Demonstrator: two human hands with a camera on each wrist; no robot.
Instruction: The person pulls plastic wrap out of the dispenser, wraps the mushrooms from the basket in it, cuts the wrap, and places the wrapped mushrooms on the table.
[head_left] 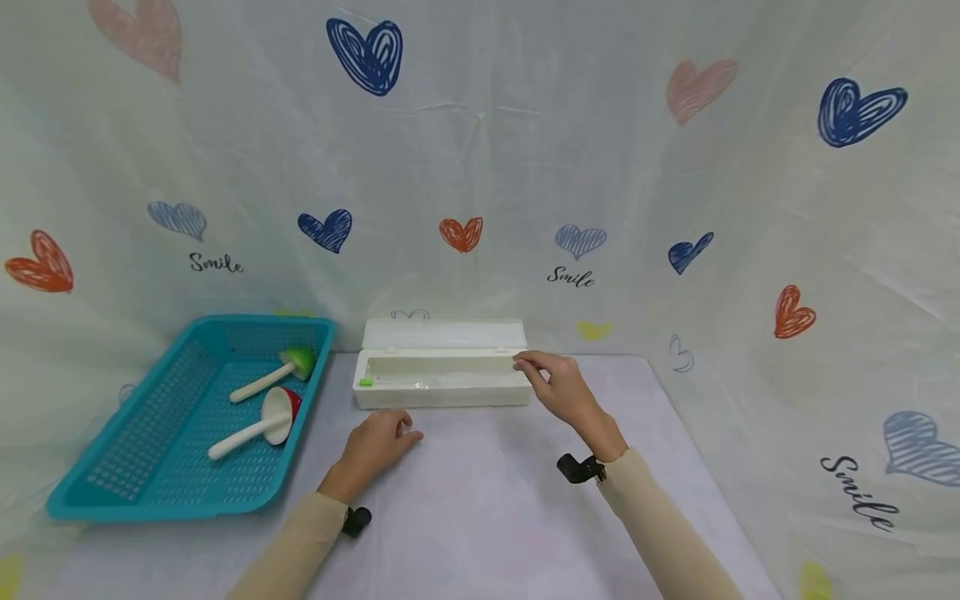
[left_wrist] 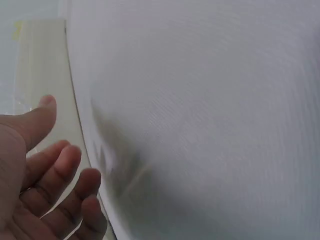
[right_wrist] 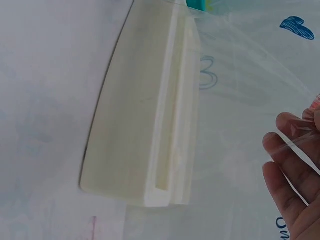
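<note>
The white box [head_left: 441,379] is sitting open at the back of the surface [head_left: 487,500], its lid [head_left: 442,335] standing up behind the trough. The right hand [head_left: 558,387] is reaching over the box's right end, and in the right wrist view its fingers [right_wrist: 287,165] are pinching the edge of a clear film [right_wrist: 250,65] that is stretching away from the box. The left hand [head_left: 378,442] is lying on the surface just in front of the box's left part, fingers loosely curled and holding nothing; it is not touching the box.

The main risk, as I judge it, is that the box is light and nothing is pinning it, so a pull on the film could be dragging it forward or tipping it. The film is also thin and clingy, so it could be folding onto itself or slipping from the pinch. A slanted pull could be wrinkling or tearing it unevenly.

The teal basket [head_left: 120,467] with two mushroom toys [head_left: 262,408] is standing well to the left.
</note>
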